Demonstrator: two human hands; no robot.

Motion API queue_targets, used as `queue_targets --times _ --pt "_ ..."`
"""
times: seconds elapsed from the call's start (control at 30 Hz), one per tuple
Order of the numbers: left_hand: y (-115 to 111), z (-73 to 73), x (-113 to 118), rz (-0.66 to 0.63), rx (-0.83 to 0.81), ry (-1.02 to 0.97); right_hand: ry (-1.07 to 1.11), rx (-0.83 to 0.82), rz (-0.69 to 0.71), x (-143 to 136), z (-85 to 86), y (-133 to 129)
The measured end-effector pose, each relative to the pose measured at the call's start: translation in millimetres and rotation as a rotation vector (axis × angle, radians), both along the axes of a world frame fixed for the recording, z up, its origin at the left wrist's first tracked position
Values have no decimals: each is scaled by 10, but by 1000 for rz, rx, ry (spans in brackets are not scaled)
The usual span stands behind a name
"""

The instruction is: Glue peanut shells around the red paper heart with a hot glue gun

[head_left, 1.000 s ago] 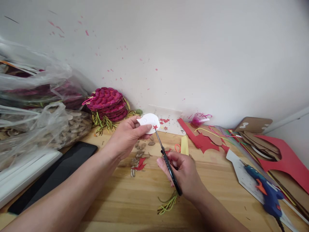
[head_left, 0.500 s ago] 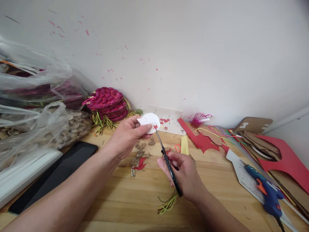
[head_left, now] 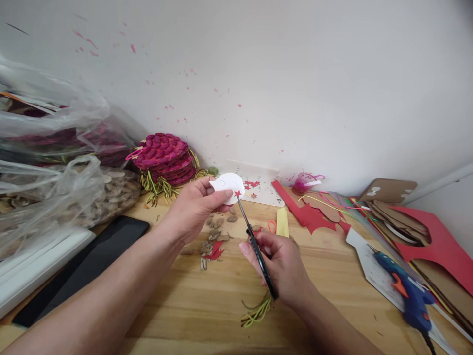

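My left hand pinches a white paper cutout with a rounded end and a pointed tip, holding it above the table. A small red star shows against the lower right of the paper. My right hand grips black-handled scissors; their blades point up and away, and the tip meets the star. Below the hands lie brown shell-like pieces and red paper scraps. Green yarn strands rest under my right hand.
Pink-scaled discs are stacked back left, beside plastic bags. A black phone-like slab lies left. White card with red stars leans on the back wall. Rightward are red paper, a glue gun and cardboard.
Almost nothing differs. My right thumb and the scissors have shifted very slightly; the paper, the star and my left hand hold the same place.
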State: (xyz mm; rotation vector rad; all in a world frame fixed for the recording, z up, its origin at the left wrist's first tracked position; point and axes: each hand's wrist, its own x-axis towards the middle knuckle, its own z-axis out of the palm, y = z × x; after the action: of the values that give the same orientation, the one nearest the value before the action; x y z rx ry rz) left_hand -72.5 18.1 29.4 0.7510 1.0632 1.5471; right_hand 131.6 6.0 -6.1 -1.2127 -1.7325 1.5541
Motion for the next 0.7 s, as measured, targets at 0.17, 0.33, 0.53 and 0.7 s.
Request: queue_targets --times 0.17,0.33,0.53,0.7 --pt "-6 -10 -3 4 17 -2 -22 17 -3 11 3 2" --pt "-11 -11 0 3 24 11 -30 30 5 22 1 4" --pt "-2 -12 6 -2 0 25 -39 61 7 19 0 -4" --pt "0 -26 2 -7 -7 18 -32 73 24 16 -22 5"
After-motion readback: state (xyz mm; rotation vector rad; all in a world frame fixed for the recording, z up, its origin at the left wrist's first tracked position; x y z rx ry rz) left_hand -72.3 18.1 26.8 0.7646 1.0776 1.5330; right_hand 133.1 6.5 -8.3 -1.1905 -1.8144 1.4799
